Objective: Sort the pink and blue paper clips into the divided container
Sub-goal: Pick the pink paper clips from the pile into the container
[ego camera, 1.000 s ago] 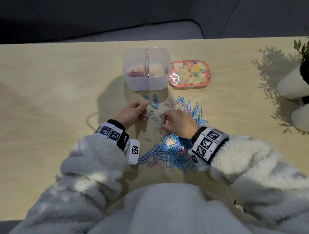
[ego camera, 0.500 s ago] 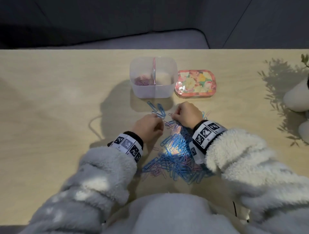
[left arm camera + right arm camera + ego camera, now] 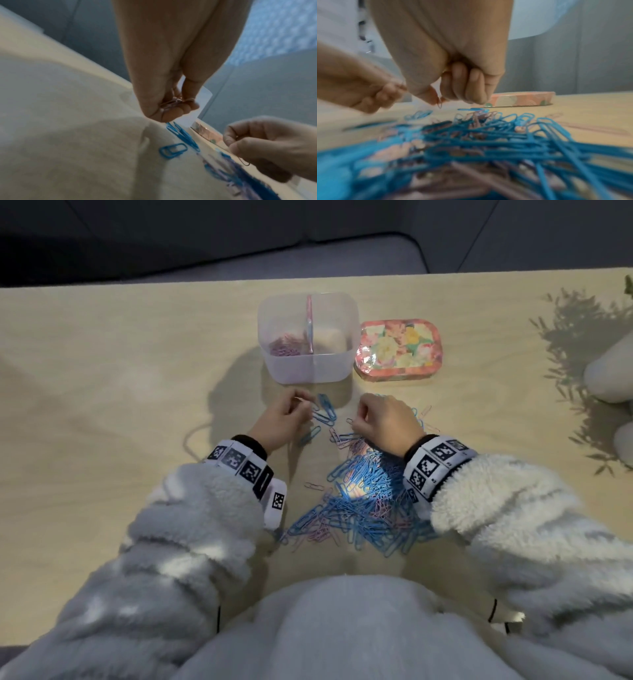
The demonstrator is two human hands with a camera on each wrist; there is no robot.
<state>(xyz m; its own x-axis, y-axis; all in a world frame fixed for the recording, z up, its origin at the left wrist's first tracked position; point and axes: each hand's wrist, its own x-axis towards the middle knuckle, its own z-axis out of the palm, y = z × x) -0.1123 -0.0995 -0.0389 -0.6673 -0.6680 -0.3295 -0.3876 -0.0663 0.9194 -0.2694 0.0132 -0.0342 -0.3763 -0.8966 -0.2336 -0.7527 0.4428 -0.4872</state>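
Note:
A heap of blue and pink paper clips [image 3: 363, 501] lies on the table between my forearms. The clear divided container [image 3: 308, 368] stands beyond it, with pink clips [image 3: 286, 345] in its left compartment. My left hand [image 3: 284, 419] is curled and holds several pink clips [image 3: 171, 104] in its fingers, just left of three loose blue clips [image 3: 323, 414]. My right hand [image 3: 383, 419] pinches a single pink clip [image 3: 439, 103] between thumb and forefinger above the far edge of the heap [image 3: 488, 135].
A flowered lid [image 3: 399, 349] lies right of the container. White pots with a plant [image 3: 613, 371] stand at the table's right edge. A lone pink clip [image 3: 313, 485] lies left of the heap.
My left hand has moved forward and left toward the loose blue clips. My right hand has shifted slightly and now holds a pink clip just above the table.

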